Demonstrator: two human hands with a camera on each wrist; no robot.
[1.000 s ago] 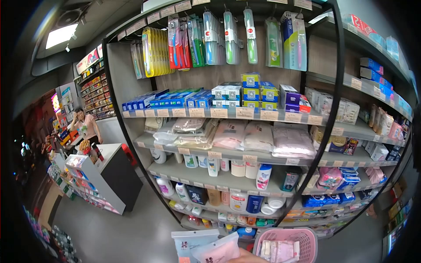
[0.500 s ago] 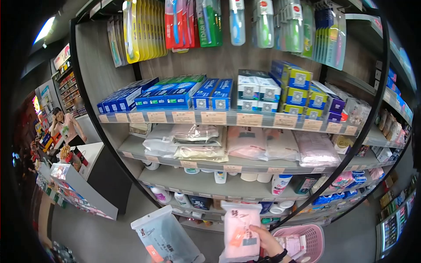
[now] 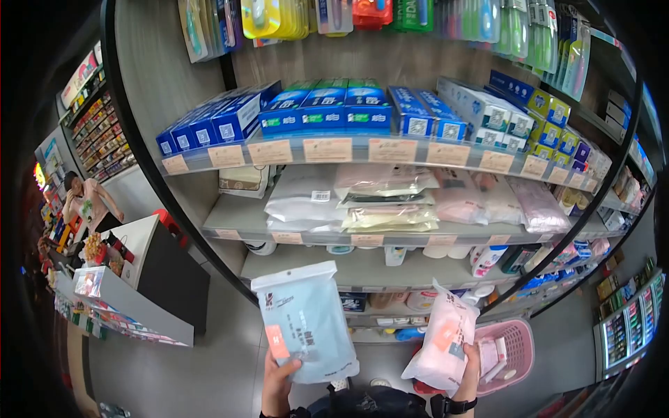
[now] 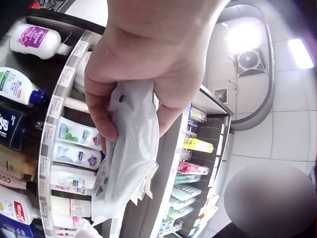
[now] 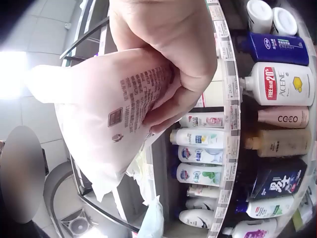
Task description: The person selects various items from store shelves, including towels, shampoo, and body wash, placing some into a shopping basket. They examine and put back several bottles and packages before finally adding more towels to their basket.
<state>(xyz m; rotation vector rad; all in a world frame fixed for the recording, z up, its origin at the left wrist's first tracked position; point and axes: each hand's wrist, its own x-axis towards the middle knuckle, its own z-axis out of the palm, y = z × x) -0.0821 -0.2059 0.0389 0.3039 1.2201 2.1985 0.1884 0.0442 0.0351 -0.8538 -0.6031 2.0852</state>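
Observation:
In the head view the left hand point(image 3: 279, 380) grips the lower left edge of a pale blue packet point(image 3: 306, 324) with an orange label, held upright in front of the shelves. The right hand point(image 3: 470, 369) grips the right side of a pink packet point(image 3: 446, 338), which tilts to the right. The packets are apart. The left wrist view shows the left hand point(image 4: 148, 64) pinching the blue packet point(image 4: 131, 144) between thumb and fingers. In the right wrist view the fingers of the right hand point(image 5: 173, 54) press on the printed face of the pink packet point(image 5: 109, 109).
A shelf holds toothpaste boxes point(image 3: 324, 108); under it lie more bagged packets point(image 3: 387, 195). Bottles point(image 3: 488, 259) stand lower down. A pink basket point(image 3: 524, 355) with packets inside is behind the right hand. At the left are a counter point(image 3: 174, 285) and a person point(image 3: 94, 202).
The blue packet has risen and turned upright, with the left hand now visible on it. The pink packet has moved right, towards the basket. The view has shifted closer to the shelves.

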